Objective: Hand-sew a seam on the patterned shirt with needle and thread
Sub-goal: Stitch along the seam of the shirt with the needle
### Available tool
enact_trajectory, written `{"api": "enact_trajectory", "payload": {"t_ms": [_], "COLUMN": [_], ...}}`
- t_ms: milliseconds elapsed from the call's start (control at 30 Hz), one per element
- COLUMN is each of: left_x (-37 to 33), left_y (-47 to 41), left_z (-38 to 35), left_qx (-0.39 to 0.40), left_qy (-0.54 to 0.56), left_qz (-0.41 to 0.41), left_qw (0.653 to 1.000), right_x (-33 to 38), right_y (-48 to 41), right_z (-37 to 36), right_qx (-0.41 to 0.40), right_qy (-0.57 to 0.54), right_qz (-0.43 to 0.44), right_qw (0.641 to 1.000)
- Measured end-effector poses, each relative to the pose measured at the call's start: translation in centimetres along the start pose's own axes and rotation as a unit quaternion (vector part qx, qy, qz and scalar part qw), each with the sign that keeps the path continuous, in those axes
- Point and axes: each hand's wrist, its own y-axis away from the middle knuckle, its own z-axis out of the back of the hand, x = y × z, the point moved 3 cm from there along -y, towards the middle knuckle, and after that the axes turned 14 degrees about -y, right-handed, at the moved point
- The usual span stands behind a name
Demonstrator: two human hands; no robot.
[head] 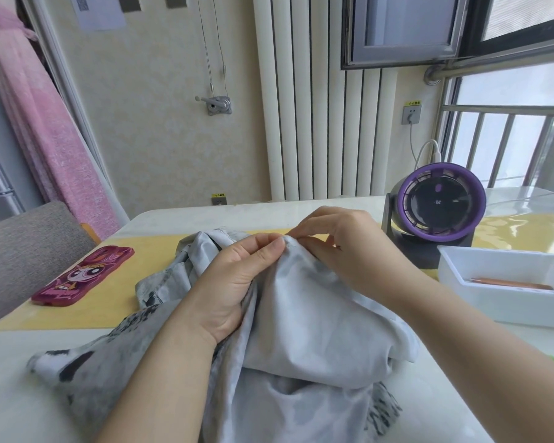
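Both hands are up on one raised fold of the shirt (301, 330) — left hand (234, 282) pinches it between thumb and forefinger, right hand (336, 244) pinches the same ridge just beside it, fingers curled. I can't make out the needle or thread, too small. Risk as I see it: the fingertips nearly touch, so a blind push could prick the left thumb — or catch the bunched layers underneath

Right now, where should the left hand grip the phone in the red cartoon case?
Probably across the two long edges of the phone near its middle, coming from above: it lies flat on the yellow mat, so only its sides offer purchase.
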Motion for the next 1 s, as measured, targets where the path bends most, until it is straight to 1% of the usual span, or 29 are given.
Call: {"api": "enact_trajectory", "payload": {"t_ms": [167, 333, 433, 500, 567, 667, 733, 800, 833, 933, 1000], "left_x": [0.0, -0.1, 0.3, 0.4, 0.5, 0.6, 0.6, 0.5, 0.5, 0.7, 0.9], "left_y": [0.1, -0.2, -0.6, -0.6, -0.6, -0.7, -0.7, -0.8, -0.8, -0.7, -0.7], "left_z": [-0.2, -0.1, 0.3, 0.3, 0.0, -0.2, -0.1, 0.0, 0.1, 1.0, 1.5], "left_qx": [-0.004, -0.032, -0.071, -0.094, -0.106, -0.117, -0.126, -0.149, -0.169, -0.229, -0.253], "left_qy": [0.009, -0.001, -0.021, -0.045, -0.072, -0.129, -0.161, -0.209, -0.249, -0.376, -0.438], "left_qz": [-0.005, -0.032, -0.031, -0.035, -0.043, -0.06, -0.074, -0.088, -0.097, -0.103, -0.1], "left_qw": [1.0, 0.999, 0.997, 0.994, 0.991, 0.983, 0.976, 0.962, 0.949, 0.892, 0.857], "right_x": [0.7, 0.8, 1.3, 1.4, 1.3, 0.7, 0.4, 0.3, 0.2, 0.2, 0.2], "right_y": [0.2, 0.3, 0.5, 0.6, 0.7, 0.7, 0.6, 0.5, 0.4, 0.2, 0.0], "right_z": [-0.3, 0.1, 0.1, -0.2, -0.6, -0.9, -0.9, -0.7, -0.4, 1.3, 2.5], "right_qx": [-0.001, -0.023, -0.006, 0.009, 0.003, -0.027, -0.032, -0.042, -0.054, -0.089, -0.109], "right_qy": [-0.054, -0.201, -0.265, -0.251, -0.222, -0.217, -0.216, -0.224, -0.231, -0.227, -0.222], "right_qz": [-0.035, -0.09, -0.097, -0.083, -0.072, -0.085, -0.1, -0.123, -0.135, -0.158, -0.175], "right_qw": [0.998, 0.975, 0.959, 0.964, 0.972, 0.972, 0.971, 0.966, 0.962, 0.957, 0.953]}}
